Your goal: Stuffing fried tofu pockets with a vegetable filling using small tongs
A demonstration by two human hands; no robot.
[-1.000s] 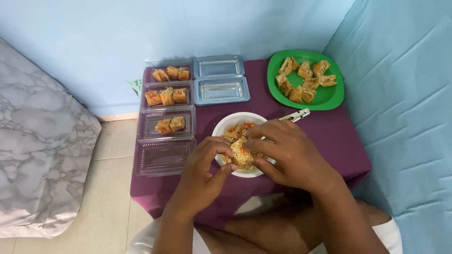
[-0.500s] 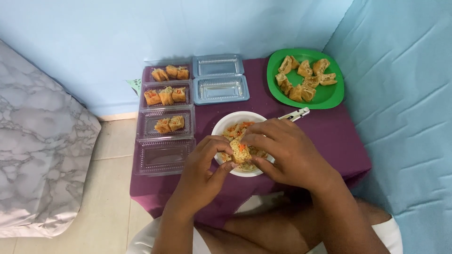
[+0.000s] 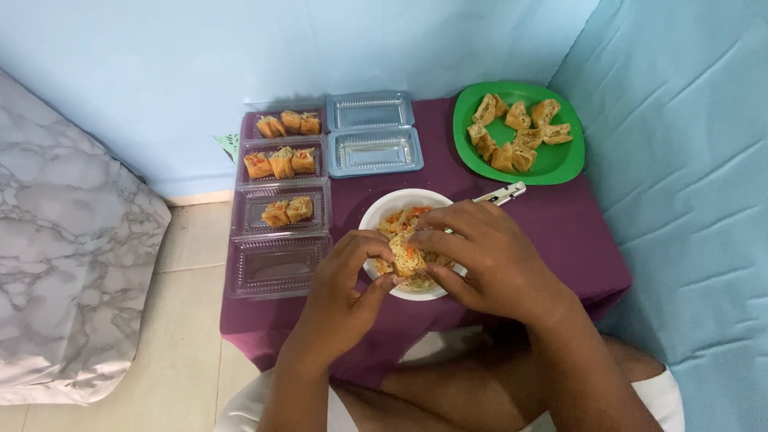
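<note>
Both hands meet over a white bowl of shredded orange and pale vegetable filling. My left hand and my right hand pinch one fried tofu pocket between their fingertips, its top heaped with filling. The pocket is held just above the bowl's near side. My right hand covers the bowl's right half.
Clear plastic trays line the purple tablecloth's left side; three hold stuffed pieces, the nearest one holds none. Two more clear trays sit behind the bowl. A green plate of fried tofu is at the right. A small white tool lies by the bowl.
The hands have stayed over the bowl, fingers working slightly around the tofu pocket. Nothing else on the table has moved.
</note>
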